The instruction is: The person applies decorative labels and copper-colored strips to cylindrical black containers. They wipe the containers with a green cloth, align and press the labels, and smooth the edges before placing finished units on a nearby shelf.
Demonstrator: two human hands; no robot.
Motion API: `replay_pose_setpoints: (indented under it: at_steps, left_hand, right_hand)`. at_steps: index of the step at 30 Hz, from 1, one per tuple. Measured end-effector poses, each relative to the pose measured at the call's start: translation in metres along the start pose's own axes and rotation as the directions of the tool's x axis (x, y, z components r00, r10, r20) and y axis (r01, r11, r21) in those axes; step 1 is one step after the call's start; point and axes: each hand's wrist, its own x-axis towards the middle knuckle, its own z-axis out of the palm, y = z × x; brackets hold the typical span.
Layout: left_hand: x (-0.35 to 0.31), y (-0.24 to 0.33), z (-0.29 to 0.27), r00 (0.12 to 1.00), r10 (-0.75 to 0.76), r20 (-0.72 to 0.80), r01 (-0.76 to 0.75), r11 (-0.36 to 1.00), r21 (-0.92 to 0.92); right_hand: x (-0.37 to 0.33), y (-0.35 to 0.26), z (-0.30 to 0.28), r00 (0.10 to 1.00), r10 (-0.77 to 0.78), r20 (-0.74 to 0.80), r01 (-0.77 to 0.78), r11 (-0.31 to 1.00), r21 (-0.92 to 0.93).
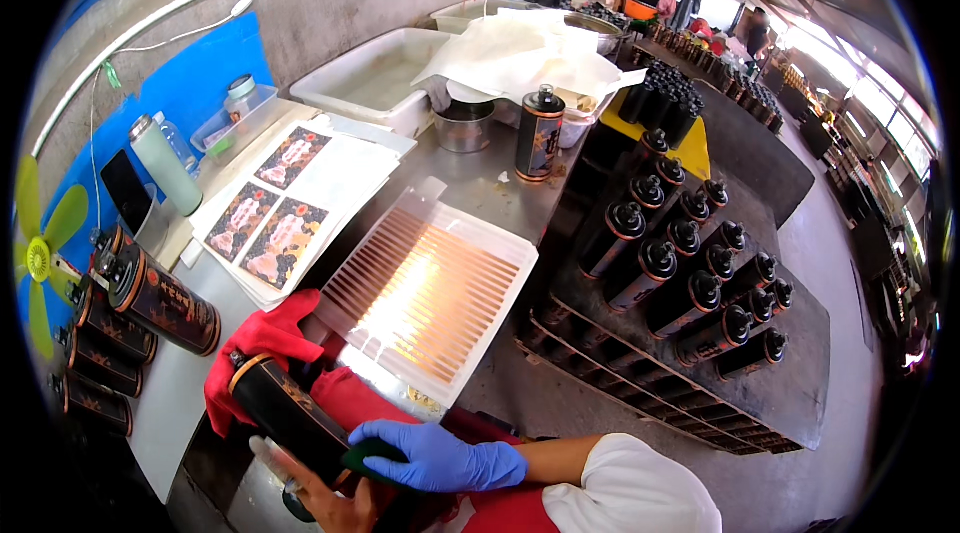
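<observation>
while a red cloth (268, 331) likely cushioned the black bottle (287, 408), the left grip (335, 505) cradled its base, seemingly for steadiness, and the right grip (428, 457) clasped a green pad (373, 452).

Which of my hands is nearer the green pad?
Right: your gloved right hand holds the green pad; your left hand is left of it, at the black bottle.

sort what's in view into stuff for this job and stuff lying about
Likely in the job:
black bottle at the left hand
dark green pad in the right hand
red cloth
printed sheets, perhaps

Probably lying about:
phone
pale green flask
fan
</observation>
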Motion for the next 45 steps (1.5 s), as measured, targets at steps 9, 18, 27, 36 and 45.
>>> replay_pose_setpoints:
  at_steps: [9,18,27,36,45]
  left_hand:
    - [-0.035,-0.058,0.016,0.951,-0.214,0.224,0.287,0.880,-0.378]
    - [-0.018,-0.052,0.007,0.965,-0.069,0.254,0.116,0.977,-0.178]
    - [-0.029,-0.062,0.016,0.977,-0.030,0.210,0.114,0.909,-0.400]
    - [-0.043,-0.064,0.006,0.960,-0.221,0.172,0.272,0.881,-0.386]
    - [-0.082,-0.040,0.029,0.979,0.205,-0.010,-0.202,0.972,0.116]
  right_hand:
    - [0.004,0.024,-0.017,0.974,0.178,-0.141,-0.200,0.968,-0.155]
    - [0.004,0.033,-0.004,0.963,0.197,-0.183,-0.211,0.976,-0.060]
    - [0.001,0.009,-0.002,0.991,0.114,-0.074,-0.115,0.993,-0.004]
    - [0.006,0.015,-0.002,0.952,0.265,-0.153,-0.258,0.964,0.062]
    - [0.014,0.015,-0.008,0.990,0.140,-0.026,-0.141,0.936,-0.322]
